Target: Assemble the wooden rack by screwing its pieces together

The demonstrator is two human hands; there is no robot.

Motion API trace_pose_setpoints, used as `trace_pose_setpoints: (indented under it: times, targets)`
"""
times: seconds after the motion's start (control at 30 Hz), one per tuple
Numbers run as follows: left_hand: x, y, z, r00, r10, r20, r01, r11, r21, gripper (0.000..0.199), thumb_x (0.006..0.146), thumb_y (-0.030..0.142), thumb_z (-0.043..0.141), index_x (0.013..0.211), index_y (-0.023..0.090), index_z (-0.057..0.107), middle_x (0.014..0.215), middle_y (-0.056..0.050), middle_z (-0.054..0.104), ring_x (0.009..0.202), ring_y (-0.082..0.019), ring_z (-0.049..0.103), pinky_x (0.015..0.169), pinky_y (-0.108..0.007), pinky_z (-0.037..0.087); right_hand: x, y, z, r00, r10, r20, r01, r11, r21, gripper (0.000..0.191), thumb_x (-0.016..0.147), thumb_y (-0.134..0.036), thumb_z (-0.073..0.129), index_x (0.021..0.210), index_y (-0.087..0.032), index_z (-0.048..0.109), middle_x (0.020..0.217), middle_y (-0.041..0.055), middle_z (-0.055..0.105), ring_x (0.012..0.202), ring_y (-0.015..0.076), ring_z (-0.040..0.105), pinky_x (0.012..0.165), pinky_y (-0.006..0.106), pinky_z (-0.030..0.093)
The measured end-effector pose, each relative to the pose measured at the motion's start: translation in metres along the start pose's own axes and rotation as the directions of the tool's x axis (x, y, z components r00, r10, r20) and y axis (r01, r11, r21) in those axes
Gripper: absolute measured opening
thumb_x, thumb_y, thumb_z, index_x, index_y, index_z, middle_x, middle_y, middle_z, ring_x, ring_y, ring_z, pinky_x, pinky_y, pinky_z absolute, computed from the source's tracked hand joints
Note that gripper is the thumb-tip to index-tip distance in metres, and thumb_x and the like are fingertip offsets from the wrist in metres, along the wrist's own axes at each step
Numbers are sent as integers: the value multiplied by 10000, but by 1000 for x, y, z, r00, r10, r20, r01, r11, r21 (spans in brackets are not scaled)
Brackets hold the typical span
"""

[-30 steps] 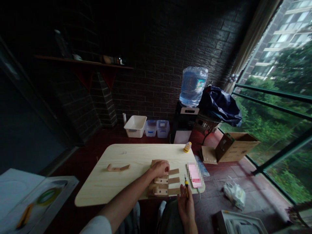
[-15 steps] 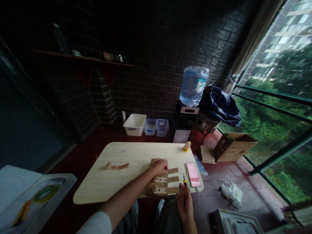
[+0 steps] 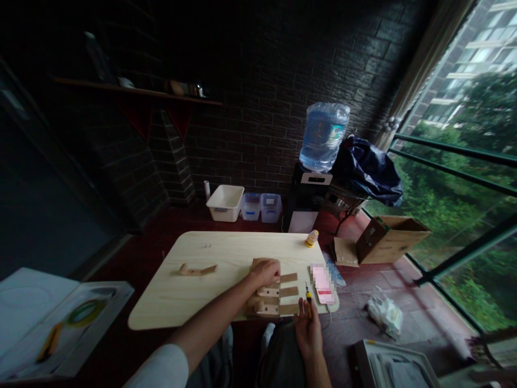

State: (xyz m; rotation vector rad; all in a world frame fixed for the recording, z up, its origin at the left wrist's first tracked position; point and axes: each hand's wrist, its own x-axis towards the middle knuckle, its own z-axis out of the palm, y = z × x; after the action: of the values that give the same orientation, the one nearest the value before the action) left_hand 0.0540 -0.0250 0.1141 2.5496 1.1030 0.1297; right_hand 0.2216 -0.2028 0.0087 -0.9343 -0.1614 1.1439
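The person's left hand [image 3: 267, 272] is curled up small, resting on the far part of a brown wooden thing [image 3: 267, 308]. Its fingertips are hidden, so one cannot tell if they pinch anything. The wooden thing sits on the table [image 3: 161, 307], under the left hand and coming toward the person, with flat strips sticking out toward the right hand [image 3: 309, 330]. That hand is palm up and partly open, holding a yellow and black screwdriver [image 3: 309, 305] with its tip pointing away. A bent wooden piece [image 3: 197, 271] lies left of the left hand.
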Motion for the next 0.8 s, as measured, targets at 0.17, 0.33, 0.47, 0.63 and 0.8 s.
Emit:
trace_pose_setpoints:
  times: [0.17,0.33,0.47,0.63,0.8]
  targets:
    - [0,-1,1,1000,8,-7,-8,1000,17,104,839,245,703,906,223,779,968,-61,752,984,-224,692,884,-296,513,-2,-3,3,994,101,-42,-96,991,94,324,740,-524,800,1030,-384,764,995,-49,803,1150,203,676,877,352,475]
    - [0,0,0,1000,15,-9,-14,999,32,106,836,269,715,909,227,779,979,-65,754,1000,-233,692,889,-303,513,-1,-2,3,990,129,-47,-122,983,141,281,731,-498,818,985,-384,773,996,-49,803,1138,205,681,878,357,476]
    - [0,0,0,1000,18,-4,-18,999,38,92,840,263,708,896,238,776,976,-57,753,994,-228,692,874,-297,516,0,-2,3,994,102,-42,-98,991,91,260,764,-523,785,980,-379,773,973,-48,803,1131,209,685,892,369,475]
    - [1,0,1,1000,15,1,-15,999,39,95,852,272,698,903,233,768,978,-59,751,995,-232,689,879,-307,517,-1,-3,3,993,105,-46,-99,988,117,270,767,-486,794,1013,-379,768,999,-45,800,1136,211,685,893,371,478]
    - [2,-1,1,1000,5,10,-5,999,39,90,839,263,704,886,222,768,979,-65,750,984,-234,691,860,-302,519,1,-2,3,993,100,-63,-91,987,134,285,740,-495,811,993,-370,778,978,-32,800,1120,218,692,868,370,490]
